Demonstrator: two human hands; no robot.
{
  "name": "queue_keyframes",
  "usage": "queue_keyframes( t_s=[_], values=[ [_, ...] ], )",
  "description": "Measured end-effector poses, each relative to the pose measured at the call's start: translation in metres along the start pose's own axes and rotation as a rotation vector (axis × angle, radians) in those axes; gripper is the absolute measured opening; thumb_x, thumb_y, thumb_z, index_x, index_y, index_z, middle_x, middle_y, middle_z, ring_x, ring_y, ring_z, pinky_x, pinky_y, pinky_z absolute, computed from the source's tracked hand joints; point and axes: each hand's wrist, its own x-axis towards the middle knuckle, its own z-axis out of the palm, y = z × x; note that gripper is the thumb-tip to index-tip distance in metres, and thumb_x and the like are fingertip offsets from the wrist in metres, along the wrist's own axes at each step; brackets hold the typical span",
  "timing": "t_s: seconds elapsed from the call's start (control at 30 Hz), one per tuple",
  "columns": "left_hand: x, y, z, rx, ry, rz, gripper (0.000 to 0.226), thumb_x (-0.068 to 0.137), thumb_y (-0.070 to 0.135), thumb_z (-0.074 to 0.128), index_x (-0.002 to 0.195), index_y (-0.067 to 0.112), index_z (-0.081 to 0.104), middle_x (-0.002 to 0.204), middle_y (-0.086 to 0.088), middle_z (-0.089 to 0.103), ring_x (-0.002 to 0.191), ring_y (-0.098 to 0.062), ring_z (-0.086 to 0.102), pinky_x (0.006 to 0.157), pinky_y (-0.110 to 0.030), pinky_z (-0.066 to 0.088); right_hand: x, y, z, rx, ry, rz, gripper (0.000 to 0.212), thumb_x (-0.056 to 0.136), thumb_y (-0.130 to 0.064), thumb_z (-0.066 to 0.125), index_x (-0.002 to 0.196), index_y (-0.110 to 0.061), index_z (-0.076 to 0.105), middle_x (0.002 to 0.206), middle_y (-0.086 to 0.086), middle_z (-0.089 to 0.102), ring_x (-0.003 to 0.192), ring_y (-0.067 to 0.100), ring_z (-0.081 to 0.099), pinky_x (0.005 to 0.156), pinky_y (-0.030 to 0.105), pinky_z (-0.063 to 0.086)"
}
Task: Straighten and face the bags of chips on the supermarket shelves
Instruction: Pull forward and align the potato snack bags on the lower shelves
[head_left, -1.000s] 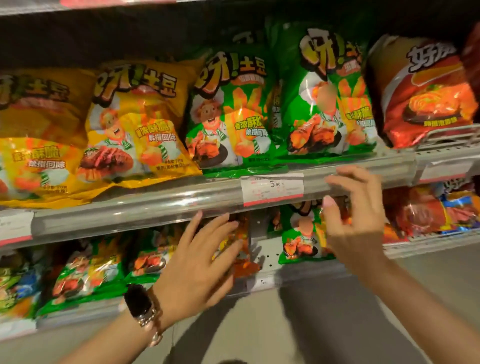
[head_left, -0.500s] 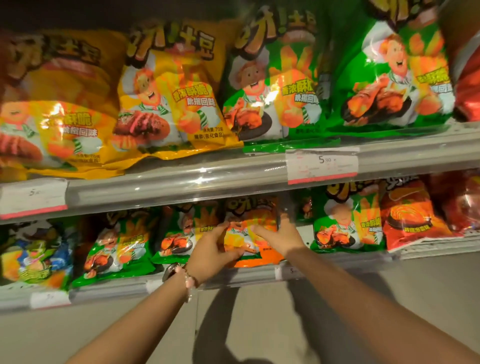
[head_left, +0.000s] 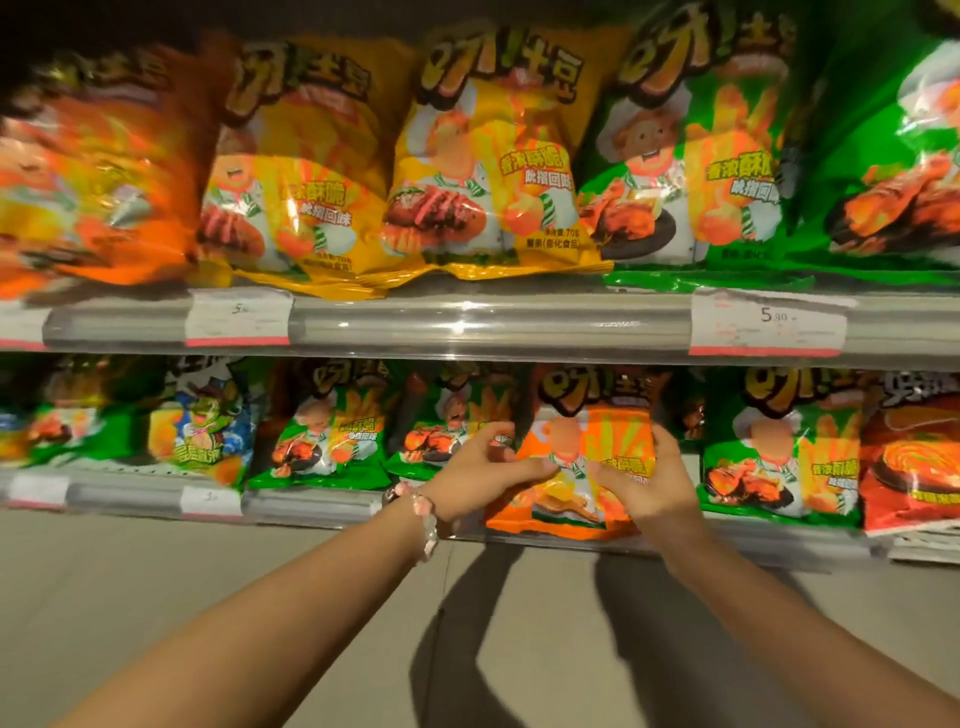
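An orange bag of chips (head_left: 597, 436) stands upright on the lower shelf (head_left: 311, 501), front facing me. My left hand (head_left: 480, 475) grips its left edge, thumb across the front. My right hand (head_left: 649, 480) grips its right edge, fingers curled round the side and thumb on the front. Green bags (head_left: 327, 441) stand to the left of it and another green bag (head_left: 779, 447) to the right. Above, the upper shelf (head_left: 467, 322) carries yellow bags (head_left: 488, 156), a green bag (head_left: 691, 156) and an orange bag (head_left: 98, 171).
A red bag (head_left: 914, 457) stands at the far right of the lower shelf, a blue and green bag (head_left: 202, 426) toward the left. Price tags (head_left: 769, 322) sit on the shelf rails. Grey floor (head_left: 156, 597) lies below the shelves.
Both hands went from the upper shelf rail down to the lower shelf and took hold of the orange bag. The view has shifted closer and to the left.
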Motion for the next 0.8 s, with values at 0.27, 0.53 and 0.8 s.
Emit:
queue_keyframes(
  t_s=[0.27,0.53,0.8],
  values=[
    [-0.024,0.005,-0.063,-0.238,-0.177,-0.071,0.063,0.062,0.040,0.079,0.115,0.014,0.059,0.104,-0.010,0.073,0.094,-0.023,0.069,0.088,-0.038,0.055,-0.051,-0.056,0.057,0.029,-0.058,-0.111,0.079,0.076,-0.016,0.078,0.141,-0.018,0.034,0.117,0.000,0.061,0.108,0.020,0.061,0.098,0.047,0.048],
    [-0.062,-0.003,-0.176,-0.276,-0.013,-0.013,0.049,0.076,0.027,0.076,0.117,0.009,0.059,0.102,-0.012,0.073,0.088,-0.024,0.072,0.073,-0.034,0.059,-0.084,-0.095,0.168,0.008,-0.103,-0.167,0.087,0.071,-0.014,0.081,0.141,-0.020,0.029,0.105,-0.013,0.062,0.090,-0.003,0.062,0.086,0.026,0.051],
    [-0.098,-0.050,-0.288,-0.359,0.074,0.091,0.059,0.062,0.031,0.079,0.116,0.013,0.064,0.102,-0.009,0.074,0.092,-0.026,0.072,0.073,-0.034,0.059,-0.093,-0.106,0.277,0.008,-0.334,-0.156,0.102,0.050,-0.045,0.078,0.137,-0.030,0.028,0.103,-0.010,0.067,0.097,0.008,0.066,0.090,0.038,0.054]
  ],
)
